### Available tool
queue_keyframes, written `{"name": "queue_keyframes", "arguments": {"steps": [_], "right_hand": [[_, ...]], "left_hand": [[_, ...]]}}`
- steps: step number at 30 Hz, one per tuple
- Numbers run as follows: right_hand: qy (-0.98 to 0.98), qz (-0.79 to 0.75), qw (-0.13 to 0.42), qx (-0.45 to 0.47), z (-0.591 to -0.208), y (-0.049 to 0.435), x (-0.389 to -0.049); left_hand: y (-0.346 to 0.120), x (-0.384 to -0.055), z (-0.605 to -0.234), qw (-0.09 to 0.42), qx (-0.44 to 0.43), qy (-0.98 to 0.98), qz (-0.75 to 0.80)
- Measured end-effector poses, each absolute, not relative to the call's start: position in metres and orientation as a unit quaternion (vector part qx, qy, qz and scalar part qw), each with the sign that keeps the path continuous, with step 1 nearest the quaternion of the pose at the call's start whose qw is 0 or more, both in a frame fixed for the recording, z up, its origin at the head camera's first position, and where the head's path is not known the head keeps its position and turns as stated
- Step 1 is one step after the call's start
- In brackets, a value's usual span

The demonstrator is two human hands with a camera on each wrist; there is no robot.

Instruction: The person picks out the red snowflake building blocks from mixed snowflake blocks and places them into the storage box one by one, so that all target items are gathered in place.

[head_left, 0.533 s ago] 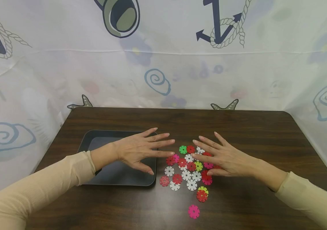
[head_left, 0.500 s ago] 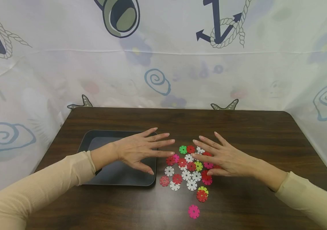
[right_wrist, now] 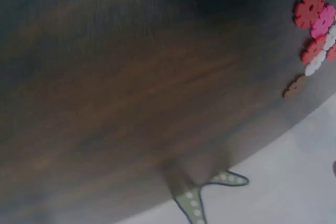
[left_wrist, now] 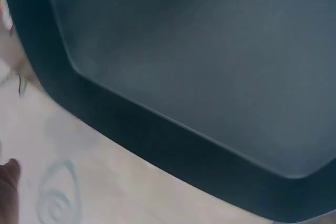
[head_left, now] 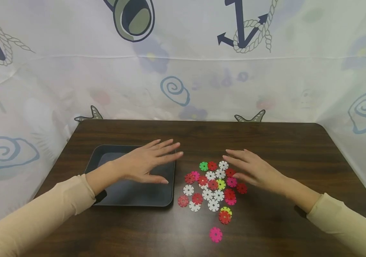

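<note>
A loose cluster of round notched plastic discs, white [head_left: 207, 194], red [head_left: 241, 188], pink [head_left: 216, 234], yellow [head_left: 221, 184] and green [head_left: 203, 166], lies on the table; some overlap. Over the right part of a dark grey tray [head_left: 131, 198] is my left hand [head_left: 145, 162], fingers straight and slightly spread, holding nothing. My right hand [head_left: 258, 171] hovers at the right side of the discs with extended fingers and nothing in its grasp. In the left wrist view the tray's floor [left_wrist: 199, 61] fills most of the picture, with a fingertip [left_wrist: 8, 182] at the left edge.
The dark wood table [head_left: 282, 142] reaches back to a white printed curtain [head_left: 215, 89]. To the left of the discs stands the tray, its raised rim [head_left: 170, 200] close to the nearest ones. A pink disc lies apart toward the front.
Both hands have drawn apart: the left slid left, further over the tray, and the right moved right, uncovering more discs. The discs look the same.
</note>
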State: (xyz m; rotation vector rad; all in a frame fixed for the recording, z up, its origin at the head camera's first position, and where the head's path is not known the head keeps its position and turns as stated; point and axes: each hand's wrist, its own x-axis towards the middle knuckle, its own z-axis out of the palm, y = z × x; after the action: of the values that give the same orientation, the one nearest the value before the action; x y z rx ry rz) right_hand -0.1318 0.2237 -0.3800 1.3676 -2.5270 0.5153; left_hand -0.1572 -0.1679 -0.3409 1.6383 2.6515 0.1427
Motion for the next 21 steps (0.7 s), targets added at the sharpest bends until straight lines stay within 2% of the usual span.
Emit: {"name": "queue_keyframes", "arguments": {"steps": [6,12,15,18,21], "right_hand": [[-0.874,0.295,0.115,0.370,-0.389,0.222,-0.136],[-0.888,0.381,0.071,0.250,-0.391,0.216,-0.136],[-0.901,0.381,0.048,0.202,-0.394,0.219,-0.129],[-0.911,0.373,0.035,0.175,-0.401,0.224,-0.121],[-0.916,0.368,0.014,0.161,-0.411,0.226,-0.111]], "left_hand": [[-0.220,-0.145,-0.334,0.035,0.346,0.920,0.181],[-0.275,-0.125,-0.333,-0.012,0.242,0.946,0.216],[-0.294,-0.117,-0.337,-0.017,0.191,0.956,0.222],[-0.311,-0.111,-0.343,0.007,0.127,0.963,0.236],[-0.326,-0.105,-0.351,0.055,0.065,0.966,0.244]]}}
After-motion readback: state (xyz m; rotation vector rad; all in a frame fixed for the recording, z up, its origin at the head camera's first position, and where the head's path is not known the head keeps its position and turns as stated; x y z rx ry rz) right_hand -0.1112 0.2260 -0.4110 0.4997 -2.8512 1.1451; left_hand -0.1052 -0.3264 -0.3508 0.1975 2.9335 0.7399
